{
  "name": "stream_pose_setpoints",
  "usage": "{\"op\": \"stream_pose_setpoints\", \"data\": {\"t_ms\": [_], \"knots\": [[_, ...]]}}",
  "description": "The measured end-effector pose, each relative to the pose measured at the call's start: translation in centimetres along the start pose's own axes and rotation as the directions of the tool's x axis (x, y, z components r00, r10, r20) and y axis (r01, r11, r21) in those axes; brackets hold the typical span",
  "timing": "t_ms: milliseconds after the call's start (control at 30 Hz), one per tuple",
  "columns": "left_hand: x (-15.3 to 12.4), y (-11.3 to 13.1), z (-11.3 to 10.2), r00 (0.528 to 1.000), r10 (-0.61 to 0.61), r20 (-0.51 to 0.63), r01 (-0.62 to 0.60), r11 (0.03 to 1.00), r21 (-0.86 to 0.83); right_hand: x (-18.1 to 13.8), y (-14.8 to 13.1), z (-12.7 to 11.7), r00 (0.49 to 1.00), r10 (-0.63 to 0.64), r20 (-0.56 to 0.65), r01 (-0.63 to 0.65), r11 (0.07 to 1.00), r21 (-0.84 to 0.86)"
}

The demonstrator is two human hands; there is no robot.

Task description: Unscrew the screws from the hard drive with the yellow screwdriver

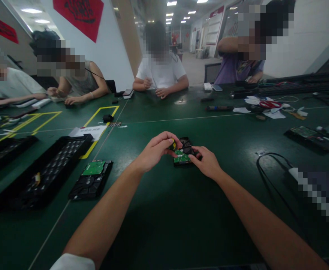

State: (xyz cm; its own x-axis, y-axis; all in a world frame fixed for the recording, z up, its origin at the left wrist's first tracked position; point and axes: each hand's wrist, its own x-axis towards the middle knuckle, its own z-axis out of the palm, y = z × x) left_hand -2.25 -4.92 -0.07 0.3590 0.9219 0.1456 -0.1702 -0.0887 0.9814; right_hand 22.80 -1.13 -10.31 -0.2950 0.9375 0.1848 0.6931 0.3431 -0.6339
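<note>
A black hard drive with a green circuit board lies on the green table in front of me. My left hand is curled over its left end, fingers pinched on a small yellow-tipped thing that I cannot make out. My right hand grips the drive's right edge with closed fingers.
A second hard drive lies to the left beside long black trays. Yellow tape lines and a paper sheet sit further back. A black cable loops at right. Other people sit along the far side of the table.
</note>
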Motion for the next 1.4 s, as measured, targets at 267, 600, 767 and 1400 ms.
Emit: {"op": "stream_pose_setpoints", "data": {"t_ms": [267,600,767,1400], "knots": [[-0.12,0.00,-0.68,0.996,0.086,-0.014,-0.082,0.977,0.199,-0.07,-0.05,0.04,1.000,-0.004,-0.006,0.004,1.000,0.028],[-0.46,0.47,-0.23,0.990,-0.034,0.139,0.019,0.994,0.109,0.05,0.17,0.03,1.000,-0.004,-0.010,0.004,1.000,0.014],[-0.26,0.34,-0.28,1.000,-0.017,0.020,0.016,0.997,0.080,-0.03,0.01,-0.14,1.000,-0.005,-0.002,0.005,1.000,0.017],[-0.14,0.08,-0.43,0.996,-0.055,0.069,0.050,0.995,0.082,0.11,-0.15,-0.09,1.000,-0.017,-0.015,0.017,1.000,0.020]]}}
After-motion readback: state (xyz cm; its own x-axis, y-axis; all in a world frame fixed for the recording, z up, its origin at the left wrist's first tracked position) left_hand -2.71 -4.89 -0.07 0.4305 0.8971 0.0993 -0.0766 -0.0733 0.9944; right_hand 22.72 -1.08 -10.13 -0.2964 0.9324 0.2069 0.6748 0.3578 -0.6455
